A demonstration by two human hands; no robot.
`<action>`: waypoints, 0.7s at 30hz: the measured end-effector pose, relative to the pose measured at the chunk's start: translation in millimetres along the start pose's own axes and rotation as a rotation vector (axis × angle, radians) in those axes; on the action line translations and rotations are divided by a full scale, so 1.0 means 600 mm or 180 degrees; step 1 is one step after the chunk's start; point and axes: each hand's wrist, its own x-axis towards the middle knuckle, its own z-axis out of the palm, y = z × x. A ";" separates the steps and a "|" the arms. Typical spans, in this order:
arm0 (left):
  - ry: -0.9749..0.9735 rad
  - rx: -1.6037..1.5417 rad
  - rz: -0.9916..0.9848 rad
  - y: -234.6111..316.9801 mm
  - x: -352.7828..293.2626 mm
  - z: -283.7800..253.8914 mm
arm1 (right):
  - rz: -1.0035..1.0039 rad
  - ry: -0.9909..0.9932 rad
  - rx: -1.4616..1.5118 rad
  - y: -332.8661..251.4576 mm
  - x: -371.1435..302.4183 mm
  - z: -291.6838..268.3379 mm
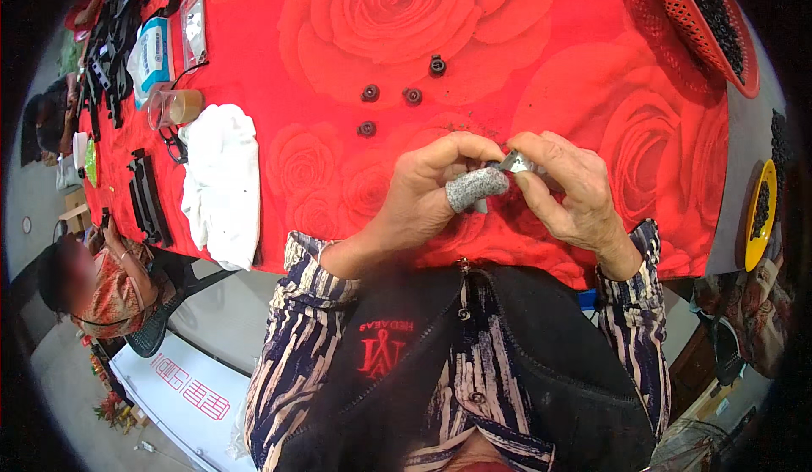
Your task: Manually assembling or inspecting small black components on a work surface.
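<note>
Over the red rose-patterned cloth, my two hands meet close to my body. A speckled grey sleeve (476, 189) covers one finger of my left hand (427, 189). That hand is closed in a pinch on a small dark part, mostly hidden by the fingers. Between thumb and fingers, my right hand (571, 186) grips a small silvery metal blade (515, 162), its tip against what the left hand holds. Beyond my hands stand several small black round plastic parts (412, 96), and dark crumbs lie on the cloth.
At the upper right sits a red basket (694, 28) of black pieces; a yellow plate (750, 227) is lower. On the left are a white cloth (220, 180), a cup of brownish liquid (182, 107), a tissue pack (154, 53) and long black strips (148, 197). A person (110, 282) sits left.
</note>
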 end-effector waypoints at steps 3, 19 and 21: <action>0.0046 0.0101 0.0013 -0.005 0.000 0.000 | 0.0070 -0.0018 0.0003 0.001 -0.001 0.000; -0.0056 0.0196 -0.0017 -0.012 0.000 -0.002 | 0.0145 -0.0090 0.0147 0.004 -0.004 0.003; -0.0077 0.0274 0.0294 -0.022 0.002 -0.004 | 0.0223 -0.0208 0.0202 0.005 -0.006 0.003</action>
